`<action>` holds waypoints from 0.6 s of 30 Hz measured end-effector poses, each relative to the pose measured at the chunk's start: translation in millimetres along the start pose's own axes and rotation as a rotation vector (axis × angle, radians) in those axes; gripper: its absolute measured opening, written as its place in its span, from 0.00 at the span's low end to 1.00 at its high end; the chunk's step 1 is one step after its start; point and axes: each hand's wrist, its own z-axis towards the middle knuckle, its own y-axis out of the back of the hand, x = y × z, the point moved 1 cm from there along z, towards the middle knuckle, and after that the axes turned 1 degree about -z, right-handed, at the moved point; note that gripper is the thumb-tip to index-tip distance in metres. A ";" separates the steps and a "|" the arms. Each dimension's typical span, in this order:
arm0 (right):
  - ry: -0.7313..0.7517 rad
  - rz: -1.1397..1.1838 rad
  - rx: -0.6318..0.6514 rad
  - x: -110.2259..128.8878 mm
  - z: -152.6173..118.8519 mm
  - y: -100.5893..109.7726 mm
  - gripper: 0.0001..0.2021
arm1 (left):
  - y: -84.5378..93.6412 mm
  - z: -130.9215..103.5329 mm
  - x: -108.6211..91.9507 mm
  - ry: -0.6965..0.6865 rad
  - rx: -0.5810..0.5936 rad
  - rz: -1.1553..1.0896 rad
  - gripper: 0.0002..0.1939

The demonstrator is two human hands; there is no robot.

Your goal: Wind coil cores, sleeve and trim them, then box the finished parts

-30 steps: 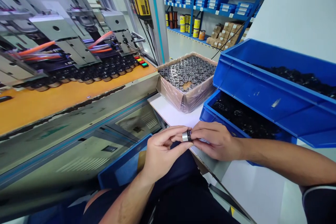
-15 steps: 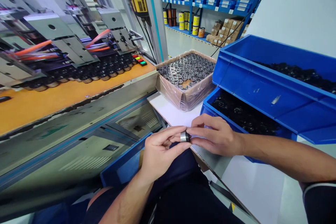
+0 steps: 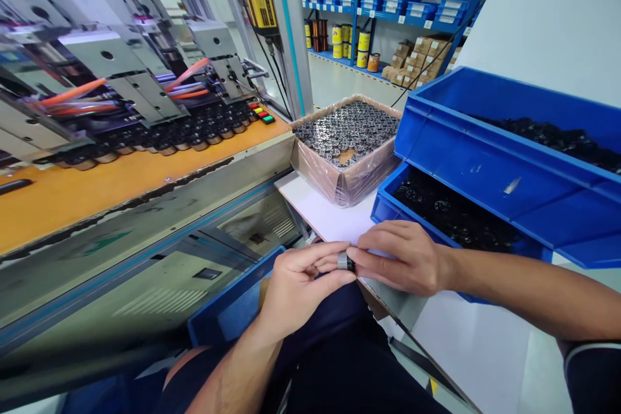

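Note:
A small motor stator core [image 3: 343,261], a silvery metal ring with a black end piece on its right side, is held between my two hands above my lap. My left hand [image 3: 295,278] pinches its metal part between thumb and fingers. At the black end [image 3: 350,261], the fingertips of my right hand [image 3: 402,259] are closed on the piece, partly covering it. A cardboard box [image 3: 339,184] lined with clear film stands beyond my hands, filled with many similar metal cores [image 3: 356,129].
Two stacked blue bins [image 3: 485,162] with black plastic parts stand at the right on a white table [image 3: 320,210]. To the left is a machine [image 3: 140,87] on an orange bench top [image 3: 107,187], with rows of black-topped pieces. Blue shelving [image 3: 356,10] stands behind.
Both hands and the stator core sit slightly lower and further right in view, as does the whole scene a little. My right fingers have drawn closer together around the black end.

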 end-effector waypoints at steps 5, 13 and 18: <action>-0.004 0.034 -0.023 3.0 0.9 -3.1 0.09 | -0.6 -1.9 1.4 0.050 0.039 -0.074 0.20; -0.002 -0.046 -0.006 7.8 -1.4 2.0 0.10 | -19.3 -7.1 23.4 -0.115 -0.210 -0.173 0.18; -0.152 -0.007 -0.003 16.8 -14.7 8.1 0.09 | -12.3 -6.3 21.7 -0.478 -0.094 0.168 0.16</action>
